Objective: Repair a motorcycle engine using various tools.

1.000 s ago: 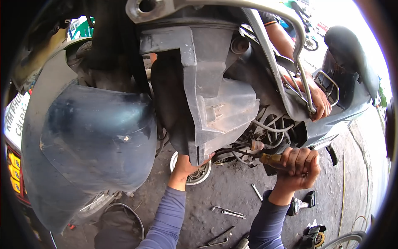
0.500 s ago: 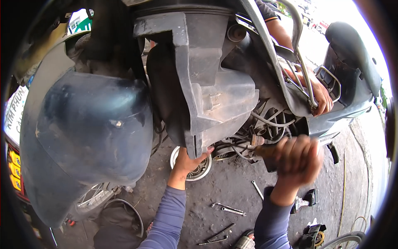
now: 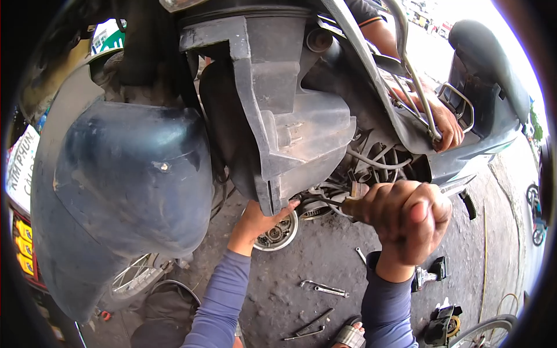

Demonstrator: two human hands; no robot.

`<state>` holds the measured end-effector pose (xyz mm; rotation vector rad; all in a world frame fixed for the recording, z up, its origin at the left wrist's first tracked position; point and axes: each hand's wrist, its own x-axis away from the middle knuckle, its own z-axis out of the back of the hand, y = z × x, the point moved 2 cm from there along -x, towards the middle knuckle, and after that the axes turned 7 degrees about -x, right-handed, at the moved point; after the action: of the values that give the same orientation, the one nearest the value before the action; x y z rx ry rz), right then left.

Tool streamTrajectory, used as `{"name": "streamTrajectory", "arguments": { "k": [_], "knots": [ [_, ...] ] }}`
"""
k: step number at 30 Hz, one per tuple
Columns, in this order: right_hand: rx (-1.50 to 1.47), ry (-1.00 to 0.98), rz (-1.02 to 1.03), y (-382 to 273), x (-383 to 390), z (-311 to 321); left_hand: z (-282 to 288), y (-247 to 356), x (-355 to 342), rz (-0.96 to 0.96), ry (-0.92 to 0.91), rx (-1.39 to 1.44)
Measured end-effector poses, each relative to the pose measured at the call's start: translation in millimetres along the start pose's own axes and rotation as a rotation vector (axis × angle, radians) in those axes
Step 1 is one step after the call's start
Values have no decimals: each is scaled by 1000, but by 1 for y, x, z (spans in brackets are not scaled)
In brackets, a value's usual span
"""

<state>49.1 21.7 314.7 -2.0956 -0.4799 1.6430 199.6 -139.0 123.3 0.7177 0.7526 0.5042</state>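
A scooter's scuffed grey plastic panel fills the upper middle. My left hand is closed round its lower corner; the thumb points right and the other fingers are hidden behind the panel. My right hand is wrapped round the yellowish-brown handle of a screwdriver. The screwdriver's thin dark shaft points left, close to my left thumb and the panel's lower edge. Where its tip meets the work is too small to tell. Cables and hoses crowd beside the panel.
A dark front fender stands at left. Another person's hand rests by a metal rail. On the ground lie wrenches, a round metal wheel part and a black-and-silver part. A bicycle-like wheel shows lower right.
My right fist, blurred earlier, has turned and now shows its thumb side, still round the screwdriver. My left hand stays at the panel's corner. The whole view has shifted slightly.
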Motion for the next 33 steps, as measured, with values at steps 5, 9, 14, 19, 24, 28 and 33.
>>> {"name": "streamTrajectory", "arguments": {
  "k": [5, 9, 14, 19, 24, 28, 33],
  "knots": [
    [-52, 510, -126, 9, -9, 26, 0, 5, 0, 118, -64, 137],
    [-102, 244, -46, 6, -14, 22, -8, -13, 1, 175, -113, 251],
    [-157, 175, -12, 3, 2, 18, -9, 1, 5, 151, -40, 218],
    [-99, 349, -45, 6, -2, 49, -9, 13, -8, 552, -16, 569],
    [-189, 257, -45, 5, 6, 28, 7, 3, -20, 796, -213, 768],
    [-348, 212, -70, 15, 1, 44, 11, -6, -20, 708, -299, 880],
    [-155, 510, -131, 9, -12, 44, 2, 9, -26, 880, -167, 719]
  ]
}}
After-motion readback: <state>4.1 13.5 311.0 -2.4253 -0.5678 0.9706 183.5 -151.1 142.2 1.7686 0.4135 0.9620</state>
